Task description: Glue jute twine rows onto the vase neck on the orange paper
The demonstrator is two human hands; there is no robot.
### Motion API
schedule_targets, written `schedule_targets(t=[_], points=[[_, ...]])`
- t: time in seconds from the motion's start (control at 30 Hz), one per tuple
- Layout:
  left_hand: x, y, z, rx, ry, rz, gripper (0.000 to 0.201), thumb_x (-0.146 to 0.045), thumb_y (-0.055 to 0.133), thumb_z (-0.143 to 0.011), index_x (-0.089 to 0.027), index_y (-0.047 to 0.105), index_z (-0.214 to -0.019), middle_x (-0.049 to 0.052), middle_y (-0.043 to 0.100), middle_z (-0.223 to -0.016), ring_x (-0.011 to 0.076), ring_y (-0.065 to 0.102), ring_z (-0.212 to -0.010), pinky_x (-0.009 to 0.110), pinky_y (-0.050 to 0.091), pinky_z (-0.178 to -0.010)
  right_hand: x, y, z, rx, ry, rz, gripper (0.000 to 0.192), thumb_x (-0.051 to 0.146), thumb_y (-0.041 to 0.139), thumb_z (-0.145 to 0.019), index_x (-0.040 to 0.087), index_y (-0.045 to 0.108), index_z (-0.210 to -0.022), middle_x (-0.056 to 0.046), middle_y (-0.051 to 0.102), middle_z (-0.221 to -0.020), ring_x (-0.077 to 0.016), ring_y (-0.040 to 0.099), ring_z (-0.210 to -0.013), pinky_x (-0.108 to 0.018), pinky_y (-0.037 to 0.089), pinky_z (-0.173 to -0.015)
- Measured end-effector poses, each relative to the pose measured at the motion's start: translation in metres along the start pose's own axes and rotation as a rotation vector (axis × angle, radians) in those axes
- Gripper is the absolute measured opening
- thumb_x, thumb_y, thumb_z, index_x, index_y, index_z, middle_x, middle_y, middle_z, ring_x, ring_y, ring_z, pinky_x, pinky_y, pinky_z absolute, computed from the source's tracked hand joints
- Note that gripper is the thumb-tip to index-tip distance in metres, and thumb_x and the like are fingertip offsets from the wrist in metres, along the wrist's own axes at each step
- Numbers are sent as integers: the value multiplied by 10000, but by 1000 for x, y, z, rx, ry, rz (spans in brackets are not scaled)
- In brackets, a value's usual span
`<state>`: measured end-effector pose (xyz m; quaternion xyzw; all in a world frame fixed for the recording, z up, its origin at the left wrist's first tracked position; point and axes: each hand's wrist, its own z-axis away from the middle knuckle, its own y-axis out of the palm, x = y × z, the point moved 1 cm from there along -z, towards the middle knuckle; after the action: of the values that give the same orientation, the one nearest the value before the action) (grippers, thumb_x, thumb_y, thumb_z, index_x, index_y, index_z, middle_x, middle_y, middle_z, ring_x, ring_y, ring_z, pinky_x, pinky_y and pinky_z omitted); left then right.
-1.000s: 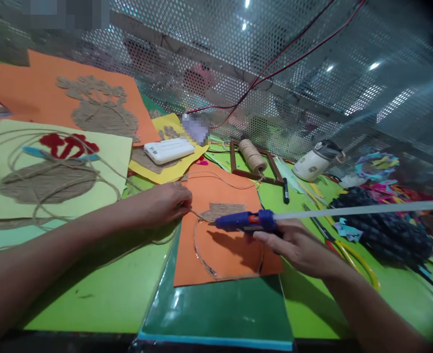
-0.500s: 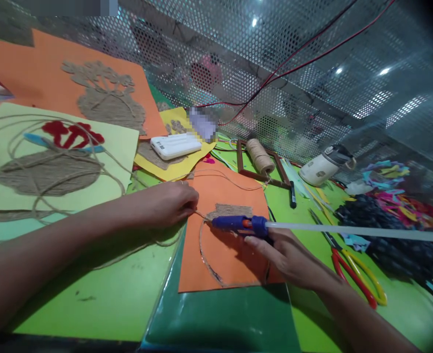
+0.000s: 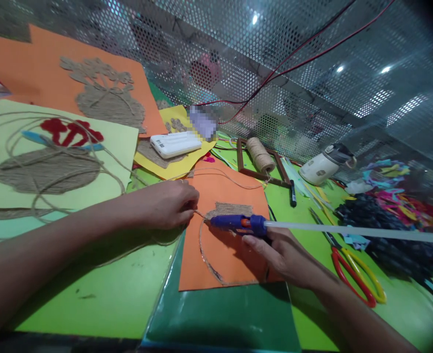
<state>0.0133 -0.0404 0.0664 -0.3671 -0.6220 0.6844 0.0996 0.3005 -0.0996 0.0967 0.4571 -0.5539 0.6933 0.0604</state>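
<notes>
My right hand (image 3: 284, 252) is closed around a blue hot glue gun (image 3: 234, 223), with a long clear glue stick (image 3: 348, 231) jutting from its back. The gun's nozzle points left, at the end of the twine rows on an orange sheet (image 3: 234, 267). My left hand (image 3: 177, 203) pinches a strand of jute twine (image 3: 200, 214) at the sheet's left edge, close to the nozzle. Several rows of twine (image 3: 234, 210) fill the top of a drawn pot outline. Part of that outline is hidden by the gun and my right hand.
Scissors (image 3: 352, 274) with red and yellow handles lie at right, near a dark bundle (image 3: 370, 230). Behind stand a twine spool (image 3: 260, 156), a brown frame (image 3: 284, 171) and a bottle (image 3: 322, 165). Left are a white power bank (image 3: 175, 144) and a pale yellow twine-pot sheet (image 3: 122, 147).
The glue gun has shifted very slightly left along the twine. My left hand stays in nearly the same place, still pinching the strand.
</notes>
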Motion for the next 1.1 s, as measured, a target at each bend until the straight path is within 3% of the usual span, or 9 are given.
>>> schedule_targets(t=[0.17,0.3,0.6,0.8,1.0,1.1], points=[[-10,-1,3,6,-79,-29,247,-445,631,-913,-207,687,-880,92,713,-900,243,638,-794,352,428,-667,4,-1,0,-32,-16,26,287,357,572,-1043,196,784,-1150,-76,786,-935,-260,732,-931,-393,632,-862],[-17,-2,2,3,-95,-54,224,-426,686,-876,-203,676,-893,94,717,-916,243,632,-791,349,424,-668,4,-2,4,-33,-14,38,261,346,575,-1044,198,779,-1108,-68,793,-947,-234,727,-863,-352,632,-777],[-17,0,0,13,-104,-84,214,-414,692,-879,-204,674,-912,102,728,-932,252,639,-812,350,408,-657,6,1,2,-20,-44,36,370,356,572,-1053,239,717,-1373,-85,795,-1160,-289,735,-1070,-447,615,-964],[-18,-2,1,27,-117,-74,199,-405,687,-878,-207,667,-891,104,723,-931,258,632,-814,357,399,-657,1,1,7,-6,2,14,353,397,560,-1066,230,750,-1313,-85,811,-1130,-275,755,-1005,-428,637,-897],[-16,0,0,12,-114,-74,183,-393,702,-860,-213,668,-881,100,722,-918,261,631,-809,357,385,-647,5,2,4,-20,-22,30,381,403,540,-1076,263,725,-1379,-76,787,-1243,-276,748,-1044,-443,611,-977],[-15,1,0,3,-102,-75,191,-402,703,-864,-215,672,-889,100,722,-907,267,633,-807,359,381,-648,5,3,2,-17,-35,53,399,398,525,-1082,262,708,-1409,-68,804,-1126,-263,747,-974,-412,620,-927]])
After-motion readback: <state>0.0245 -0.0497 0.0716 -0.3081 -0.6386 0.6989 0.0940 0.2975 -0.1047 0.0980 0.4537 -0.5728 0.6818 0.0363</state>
